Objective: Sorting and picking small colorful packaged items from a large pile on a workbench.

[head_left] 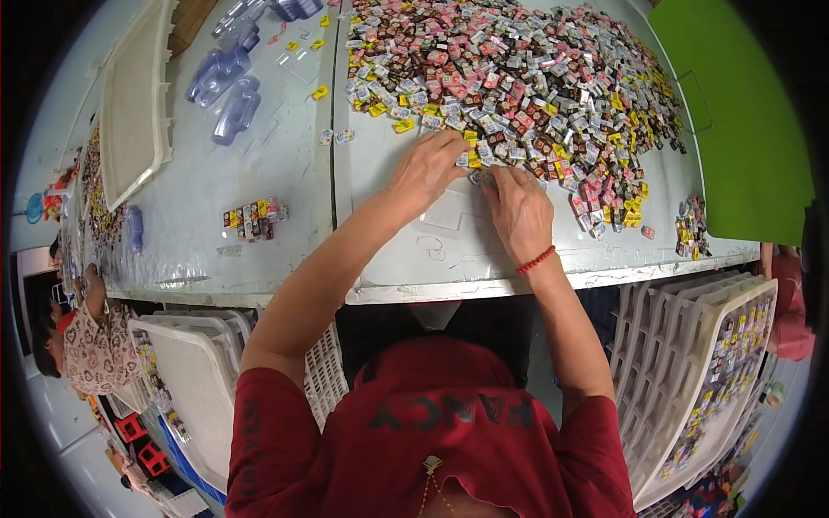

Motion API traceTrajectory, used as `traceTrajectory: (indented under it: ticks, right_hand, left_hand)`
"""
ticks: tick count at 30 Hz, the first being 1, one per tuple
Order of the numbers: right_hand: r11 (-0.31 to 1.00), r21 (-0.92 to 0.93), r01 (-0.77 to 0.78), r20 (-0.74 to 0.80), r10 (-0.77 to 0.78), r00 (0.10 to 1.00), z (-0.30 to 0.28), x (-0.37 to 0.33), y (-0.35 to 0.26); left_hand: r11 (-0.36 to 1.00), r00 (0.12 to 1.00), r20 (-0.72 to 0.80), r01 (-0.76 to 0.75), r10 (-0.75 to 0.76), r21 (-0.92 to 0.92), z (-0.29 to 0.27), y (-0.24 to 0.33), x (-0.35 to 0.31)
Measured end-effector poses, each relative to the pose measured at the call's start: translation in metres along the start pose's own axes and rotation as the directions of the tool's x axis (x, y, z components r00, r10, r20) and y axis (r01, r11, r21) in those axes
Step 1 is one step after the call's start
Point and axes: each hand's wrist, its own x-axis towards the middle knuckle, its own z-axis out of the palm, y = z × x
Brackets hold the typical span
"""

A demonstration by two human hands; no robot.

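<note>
At the near edge of the packet pile (518,82) on the counter (389,259), left hand (426,170) and right hand (522,209) curl fingers around small packets (474,159), can't tell if clamped; best pinch lightly, keeping packets flat and square.

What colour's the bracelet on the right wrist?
The bracelet is red; best seen in the head view.

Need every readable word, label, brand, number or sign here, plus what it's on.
Dark red shirt, front: large dark lettering, legible; wording not copied here.
Left sleeve: dark lettering, wording likewise not copied.
Small piled pieces: printed, too small to read.
Grouped pieces at lower right: too small too.
</note>
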Motion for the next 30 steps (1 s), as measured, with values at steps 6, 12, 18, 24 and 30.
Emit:
traceTrajectory:
  ticks: [6,12,18,24,30]
  right_hand:
    - [0.992,-0.123,0.032,0.09,-0.021,0.996,0.002,0.012,0.002]
    - [0.985,-0.099,0.143,0.066,-0.137,0.988,0.002,0.012,0.003]
    - [0.993,-0.075,0.089,0.116,-0.08,0.99,-0.002,0.005,0.004]
    - [0.988,-0.14,0.062,0.067,-0.053,0.996,-0.002,-0.005,0.01]
    - [0.987,-0.14,0.073,0.073,-0.064,0.995,0.0,-0.006,0.01]
  left_hand:
    - [0.999,0.998,0.046,-0.035,0.036,-0.022,0.007,0.005,0.007]
    - [0.998,0.998,0.027,-0.065,0.065,-0.015,0.008,0.001,0.0]
    - [0.988,0.987,0.052,-0.15,0.153,-0.047,0.003,-0.006,-0.002]
    - [0.99,0.992,0.051,-0.113,0.117,-0.083,0.004,-0.007,0.003]
    - [0.984,0.98,0.093,-0.17,0.174,-0.05,0.01,-0.009,0.007]
